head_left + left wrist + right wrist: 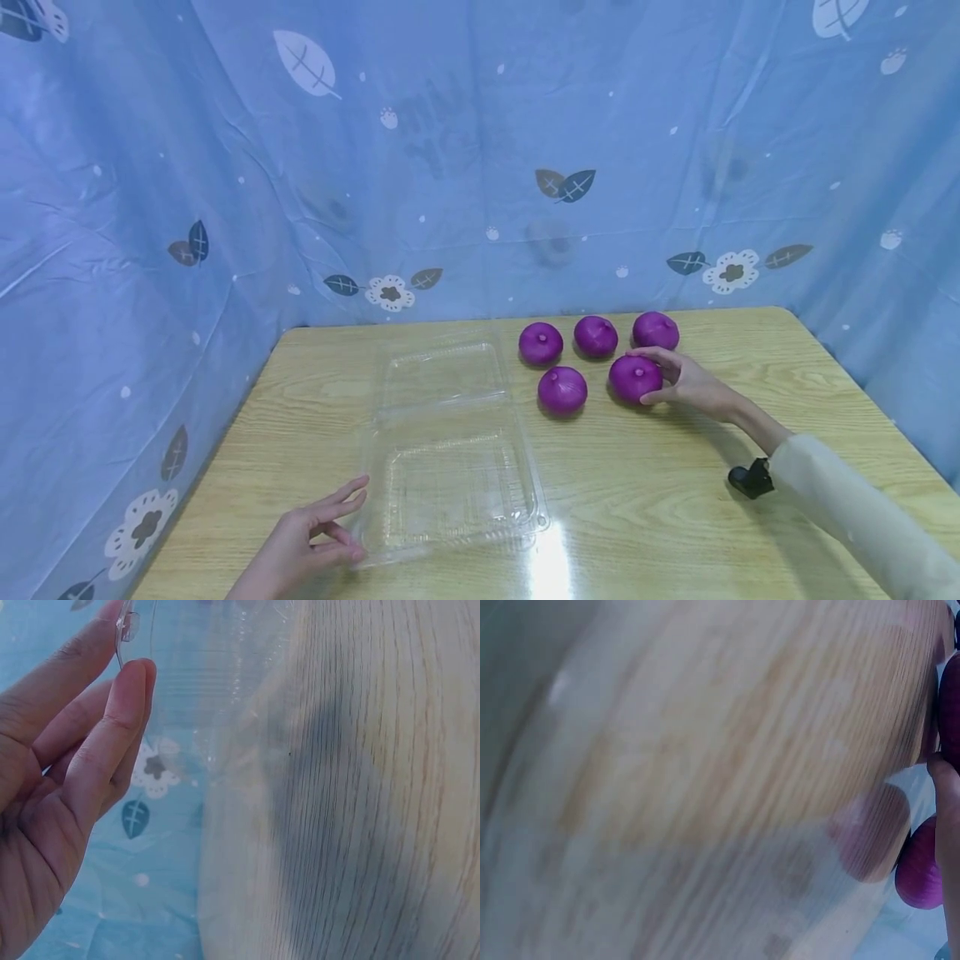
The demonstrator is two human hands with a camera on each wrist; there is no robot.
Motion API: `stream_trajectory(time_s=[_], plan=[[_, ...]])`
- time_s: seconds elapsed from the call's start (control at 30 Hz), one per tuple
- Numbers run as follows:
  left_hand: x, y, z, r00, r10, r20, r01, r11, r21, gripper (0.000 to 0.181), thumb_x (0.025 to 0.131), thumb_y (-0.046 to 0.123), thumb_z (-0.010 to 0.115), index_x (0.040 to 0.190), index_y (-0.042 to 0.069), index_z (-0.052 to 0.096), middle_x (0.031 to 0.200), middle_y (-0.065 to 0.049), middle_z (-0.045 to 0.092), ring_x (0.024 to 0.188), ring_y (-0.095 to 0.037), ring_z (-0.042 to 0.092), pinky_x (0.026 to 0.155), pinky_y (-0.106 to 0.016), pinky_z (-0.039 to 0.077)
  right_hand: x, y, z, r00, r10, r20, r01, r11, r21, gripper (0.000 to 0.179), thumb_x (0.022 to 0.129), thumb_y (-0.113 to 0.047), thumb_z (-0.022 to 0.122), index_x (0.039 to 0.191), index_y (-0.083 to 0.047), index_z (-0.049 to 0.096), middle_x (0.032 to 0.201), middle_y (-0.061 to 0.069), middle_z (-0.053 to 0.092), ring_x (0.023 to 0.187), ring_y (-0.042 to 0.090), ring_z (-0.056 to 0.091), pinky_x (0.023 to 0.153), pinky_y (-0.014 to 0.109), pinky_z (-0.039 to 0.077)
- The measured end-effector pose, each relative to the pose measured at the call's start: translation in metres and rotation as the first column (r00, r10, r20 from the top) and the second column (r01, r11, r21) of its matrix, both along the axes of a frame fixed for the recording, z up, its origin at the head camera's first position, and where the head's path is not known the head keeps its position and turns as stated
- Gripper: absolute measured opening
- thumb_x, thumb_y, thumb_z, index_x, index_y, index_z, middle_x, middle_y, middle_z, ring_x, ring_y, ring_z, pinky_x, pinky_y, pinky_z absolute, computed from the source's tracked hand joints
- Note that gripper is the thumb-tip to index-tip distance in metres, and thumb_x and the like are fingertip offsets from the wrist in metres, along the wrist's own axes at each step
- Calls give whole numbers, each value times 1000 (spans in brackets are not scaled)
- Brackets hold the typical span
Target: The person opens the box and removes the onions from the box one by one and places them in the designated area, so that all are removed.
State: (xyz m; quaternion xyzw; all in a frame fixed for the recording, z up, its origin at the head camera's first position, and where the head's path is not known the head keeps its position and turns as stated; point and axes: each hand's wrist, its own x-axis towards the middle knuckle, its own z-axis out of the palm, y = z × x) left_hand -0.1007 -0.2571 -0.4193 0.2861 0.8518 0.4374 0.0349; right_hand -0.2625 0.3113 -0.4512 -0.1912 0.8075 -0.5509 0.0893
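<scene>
On the table, a clear plastic clamshell box (pixel 453 483) lies unfolded, its lid on the far side. My left hand (pixel 303 533) is at the box's near left corner, fingers spread, with the thumb tip touching the rim. In the left wrist view, the left hand's fingertips (pixel 133 679) meet the clear rim (pixel 129 630). Over to the right, my right hand (pixel 678 383) grips a purple onion (pixel 634 379) between thumb and fingers. In the right wrist view, only part of the right hand (pixel 946 817) shows, beside dark purple onions (pixel 920 870).
Several other purple onions stand near the gripped one: a front one (pixel 562 391), and a back row with a left (pixel 541 343), middle (pixel 596 337) and right onion (pixel 656 331). A black device (pixel 752 479) is at the right wrist. Blue patterned cloth (pixel 480 167) surrounds the wooden table (pixel 637 517).
</scene>
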Motion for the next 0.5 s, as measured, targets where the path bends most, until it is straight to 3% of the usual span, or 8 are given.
stream_trajectory(time_s=[0.07,0.17,0.3,0.4,0.5], plan=[[1,-1,-1,1000,-6,-13,6,1000,10,58,80,17,76,124,-13,53,141,24,36,70,-6,65,77,-15,53,0,-1,0,1000,14,0,-14,1000,12,80,75,-5,79,143,0,38,147,23,35,117,2,50,89,19,48],[2,0,-1,999,-32,-9,32,998,59,60,80,12,75,130,-10,51,145,26,33,71,-7,66,70,-20,57,0,-2,2,1000,27,1,-27,999,35,85,76,-6,79,147,-1,31,149,25,31,128,23,44,91,17,45],[4,2,4,998,-56,-20,58,990,126,66,81,3,73,140,-1,44,151,24,26,78,-10,68,68,-25,59,0,-1,6,999,42,11,-43,998,35,90,78,-7,78,150,-1,25,154,23,23,138,43,22,94,14,42],[6,1,12,999,35,-5,-34,997,74,61,89,4,65,144,5,40,156,14,20,92,-19,68,75,-29,59,3,1,13,999,53,5,-53,997,62,89,81,-9,76,151,-2,22,157,20,17,141,42,13,105,26,39],[2,-3,18,981,190,23,-189,981,-50,57,98,10,55,149,7,30,160,-8,9,118,-42,53,89,-51,52,13,3,26,998,36,-51,-27,986,166,85,86,-14,72,152,-3,19,156,23,14,139,47,14,112,48,28]])
